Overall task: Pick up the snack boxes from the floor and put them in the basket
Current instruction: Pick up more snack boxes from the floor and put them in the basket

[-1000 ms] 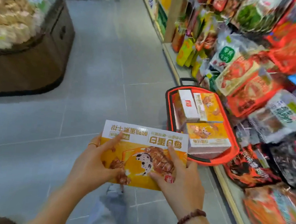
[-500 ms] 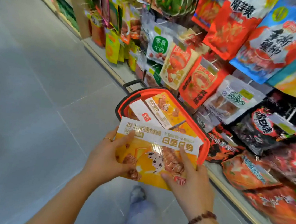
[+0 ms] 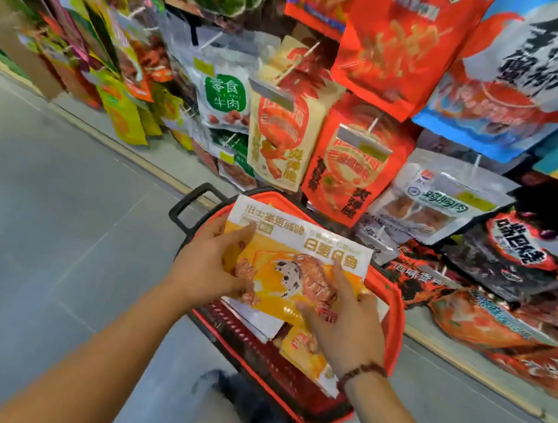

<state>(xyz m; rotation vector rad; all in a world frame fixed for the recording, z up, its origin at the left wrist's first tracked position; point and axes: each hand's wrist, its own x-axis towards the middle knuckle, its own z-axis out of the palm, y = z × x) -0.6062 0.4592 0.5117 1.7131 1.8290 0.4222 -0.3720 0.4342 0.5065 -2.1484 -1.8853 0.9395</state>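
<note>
Left hand [image 3: 208,269] and right hand [image 3: 348,325] are grasping the snack box [image 3: 300,258] by opposite edges, each grip holding it flat over the basket [image 3: 394,309] mid-frame, evidently for stacking.

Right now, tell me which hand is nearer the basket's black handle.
Left. The left hand holds the box right beside the handle; the right hand holds its other side, farther away.

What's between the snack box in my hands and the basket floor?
Head view: other snack boxes, already in the red basket, lie under the held snack box; the basket's floor is hidden.
</note>
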